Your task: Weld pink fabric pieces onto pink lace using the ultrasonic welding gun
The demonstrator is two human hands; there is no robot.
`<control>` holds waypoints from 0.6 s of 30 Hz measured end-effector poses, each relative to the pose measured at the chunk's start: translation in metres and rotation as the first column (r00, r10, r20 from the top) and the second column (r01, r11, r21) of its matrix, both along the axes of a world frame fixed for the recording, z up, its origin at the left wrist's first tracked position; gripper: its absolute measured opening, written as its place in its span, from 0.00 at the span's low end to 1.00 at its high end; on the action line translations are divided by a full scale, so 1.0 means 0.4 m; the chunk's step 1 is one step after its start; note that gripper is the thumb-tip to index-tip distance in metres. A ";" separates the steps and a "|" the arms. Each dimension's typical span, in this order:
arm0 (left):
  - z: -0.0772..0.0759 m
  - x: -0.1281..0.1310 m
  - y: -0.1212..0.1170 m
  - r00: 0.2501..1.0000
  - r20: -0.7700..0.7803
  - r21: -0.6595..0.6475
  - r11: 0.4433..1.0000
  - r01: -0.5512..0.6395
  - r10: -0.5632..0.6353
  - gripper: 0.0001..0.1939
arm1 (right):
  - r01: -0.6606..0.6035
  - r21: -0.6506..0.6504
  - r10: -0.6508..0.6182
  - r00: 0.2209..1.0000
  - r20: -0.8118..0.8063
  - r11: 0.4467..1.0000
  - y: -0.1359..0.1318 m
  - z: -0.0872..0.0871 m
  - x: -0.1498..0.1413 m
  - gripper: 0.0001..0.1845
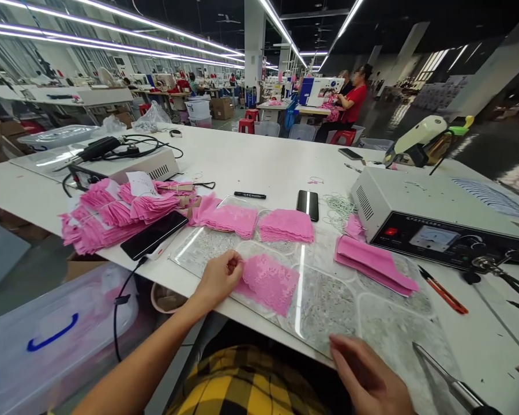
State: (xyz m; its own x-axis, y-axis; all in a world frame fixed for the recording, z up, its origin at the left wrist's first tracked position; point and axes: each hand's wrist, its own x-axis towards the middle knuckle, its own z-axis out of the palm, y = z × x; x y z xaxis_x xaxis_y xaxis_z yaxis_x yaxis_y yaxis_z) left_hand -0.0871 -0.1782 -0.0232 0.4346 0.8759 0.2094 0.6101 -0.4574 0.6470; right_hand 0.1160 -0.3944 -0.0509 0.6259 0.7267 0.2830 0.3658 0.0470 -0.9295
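Observation:
My left hand (pixel 218 279) is closed in a pinch on the left edge of a pink lace piece (pixel 271 282), which lies on the grey marbled mat (pixel 328 294) in front of me. My right hand (pixel 367 374) is at the mat's front edge, fingers loosely apart and holding nothing. To its right lies a tool with a thin metal tip (pixel 443 372), its handle running out at the bottom of the view. Behind the lace piece sit two stacks of pink lace pieces, a left stack (pixel 231 219) and a right stack (pixel 286 225). Folded pink fabric (pixel 374 265) lies farther right.
Bundled pink fabric (pixel 116 210) is heaped at left beside a black phone (pixel 154 235). Another phone (pixel 307 205) and a marker (pixel 249 195) lie behind the stacks. A control box (pixel 436 213) stands at right, near an orange cutter (pixel 443 291). A plastic bin (pixel 60 334) is lower left.

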 end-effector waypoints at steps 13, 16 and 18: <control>-0.046 -0.069 -0.031 0.999 -0.049 0.122 0.992 0.023 -0.017 0.08 | -0.336 -0.094 0.308 0.671 0.675 0.937 0.184 -0.012 -0.026 0.07; -0.032 -0.108 -0.033 0.993 -0.038 0.113 0.987 0.111 -0.108 0.15 | -0.373 -0.118 0.347 0.639 0.687 0.920 0.188 -0.010 -0.019 0.08; -0.026 -0.135 -0.026 0.981 -0.044 0.097 0.976 0.193 -0.190 0.15 | -0.399 -0.141 0.379 0.617 0.690 0.906 0.190 -0.011 -0.014 0.08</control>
State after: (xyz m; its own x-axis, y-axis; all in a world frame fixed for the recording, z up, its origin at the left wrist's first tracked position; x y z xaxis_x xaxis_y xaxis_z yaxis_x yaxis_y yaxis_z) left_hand -0.1413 -0.1884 -0.0337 0.6007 0.7511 0.2739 0.5261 -0.6294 0.5719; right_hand 0.1103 -0.3184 -0.0553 -0.0962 0.8425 0.5300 0.8374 0.3563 -0.4144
